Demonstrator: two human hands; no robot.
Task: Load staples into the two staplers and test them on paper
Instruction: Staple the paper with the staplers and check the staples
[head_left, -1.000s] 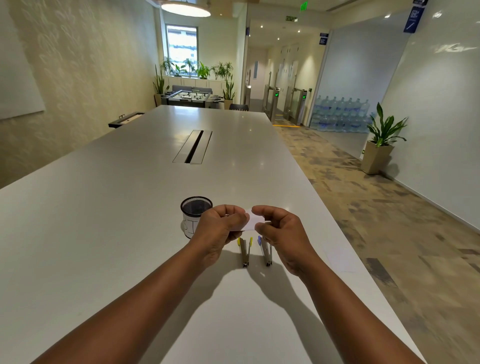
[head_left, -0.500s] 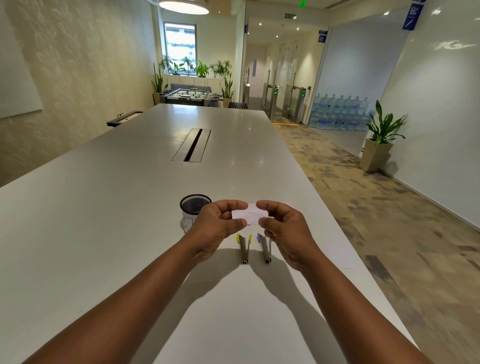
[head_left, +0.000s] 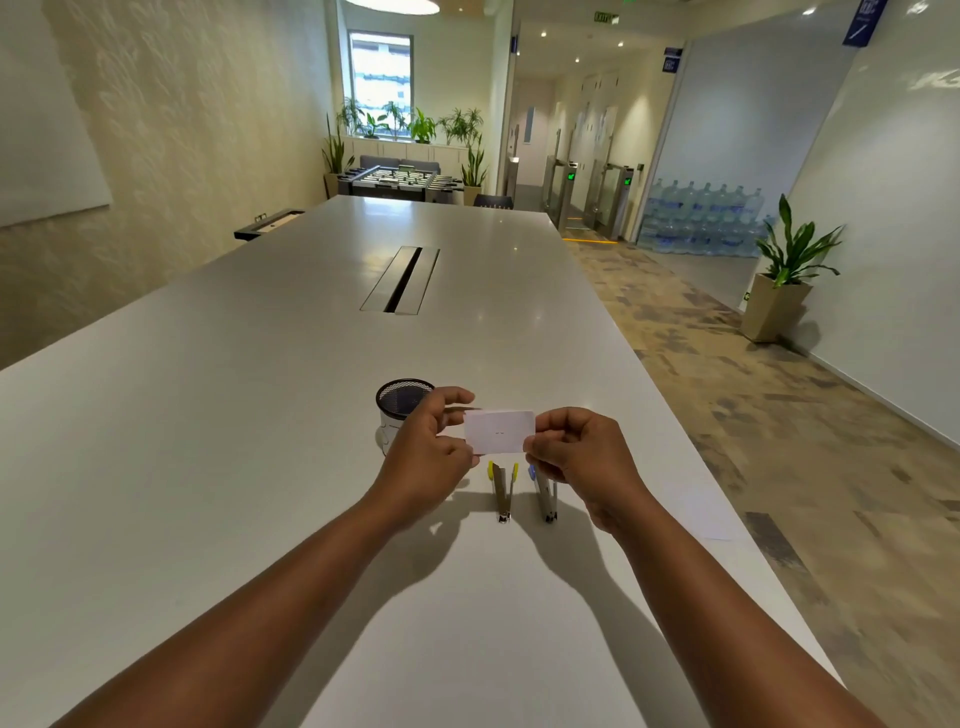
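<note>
A small white folded paper (head_left: 500, 430) is held up flat between both hands, with two tiny staple marks showing near its middle. My left hand (head_left: 428, 452) pinches its left edge and my right hand (head_left: 576, 453) pinches its right edge. On the white table (head_left: 208, 415) just below the paper lie two staplers side by side, opened out: a yellow-tipped stapler (head_left: 502, 491) on the left and a blue-tipped stapler (head_left: 544, 493) on the right, partly hidden by my right hand.
A black mesh cup (head_left: 402, 408) stands just left of my left hand. A white sheet of paper (head_left: 698, 512) lies near the table's right edge. A cable slot (head_left: 401, 279) runs along the table's middle, farther back.
The hands have turned the paper and spread slightly apart, so its flat face with the staple marks now shows toward me.
</note>
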